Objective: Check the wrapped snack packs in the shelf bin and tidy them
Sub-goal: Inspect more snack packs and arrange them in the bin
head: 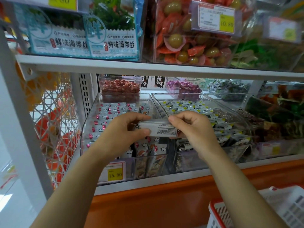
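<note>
My left grip (pixel 121 134) and right grip (pixel 194 129) hide both ends of the snack pack (pixel 162 129). Its print is unreadably small.

The held snack pack (pixel 160 130) is white with fine black print. Left of the grip, the binned packs (pixel 105 116) are pale grey, patterned with white clouds and pink-red dots. Right of it, the neighbouring packs (pixel 189 106) are white with black and yellow marks. Below the grip, the price tag (pixel 115 174) is white with a red frame and a yellow panel, and under that the shelf base (pixel 164 203) is orange. Far above, the seaweed packs (pixel 113 35) show teal, white and green.
</note>
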A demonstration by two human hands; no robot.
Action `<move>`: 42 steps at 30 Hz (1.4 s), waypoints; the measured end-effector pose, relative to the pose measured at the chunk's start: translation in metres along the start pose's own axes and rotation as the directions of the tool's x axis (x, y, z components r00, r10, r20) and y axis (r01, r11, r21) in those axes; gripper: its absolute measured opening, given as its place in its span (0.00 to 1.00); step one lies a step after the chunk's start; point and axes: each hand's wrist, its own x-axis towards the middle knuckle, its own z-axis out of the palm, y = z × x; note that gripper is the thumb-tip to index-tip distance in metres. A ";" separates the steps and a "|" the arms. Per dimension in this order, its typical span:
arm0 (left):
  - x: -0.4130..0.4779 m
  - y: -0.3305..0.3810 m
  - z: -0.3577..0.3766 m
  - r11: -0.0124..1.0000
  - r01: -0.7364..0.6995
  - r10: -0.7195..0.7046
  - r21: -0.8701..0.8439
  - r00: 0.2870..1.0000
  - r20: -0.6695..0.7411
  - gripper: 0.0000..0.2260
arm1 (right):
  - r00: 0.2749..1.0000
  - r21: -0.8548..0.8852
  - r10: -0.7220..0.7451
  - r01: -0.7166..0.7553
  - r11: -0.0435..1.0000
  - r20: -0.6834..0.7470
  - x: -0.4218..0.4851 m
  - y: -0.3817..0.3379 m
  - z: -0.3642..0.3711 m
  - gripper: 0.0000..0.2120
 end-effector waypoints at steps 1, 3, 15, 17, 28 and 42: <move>0.000 0.000 -0.001 1.000 -0.004 0.004 -0.005 1.000 -0.001 0.12 | 0.999 0.044 0.025 -0.027 0.999 0.035 0.000 -0.001 -0.003 0.08; 0.000 0.000 -0.001 1.000 -0.017 0.017 -0.003 1.000 0.006 0.13 | 0.991 0.110 0.080 -0.091 0.990 0.103 0.001 -0.003 -0.008 0.09; 0.009 -0.006 0.012 0.985 0.003 -0.024 -0.173 0.993 -0.117 0.10 | 0.991 0.187 0.135 -0.132 0.973 -0.005 0.001 0.001 -0.005 0.09; 0.012 -0.007 0.017 0.984 -0.010 -0.024 -0.178 0.982 -0.186 0.07 | 0.988 0.226 0.148 -0.134 0.965 -0.046 0.000 0.001 0.001 0.11; 0.030 -0.008 0.031 0.986 0.036 -0.091 -0.162 0.933 -0.347 0.13 | 0.997 0.091 0.001 0.006 0.996 -0.079 0.008 -0.001 0.012 0.07; 0.048 -0.041 0.021 0.644 0.012 -0.098 0.765 0.993 0.066 0.24 | 0.991 -0.381 -0.098 0.058 0.923 -0.087 0.110 0.026 0.041 0.09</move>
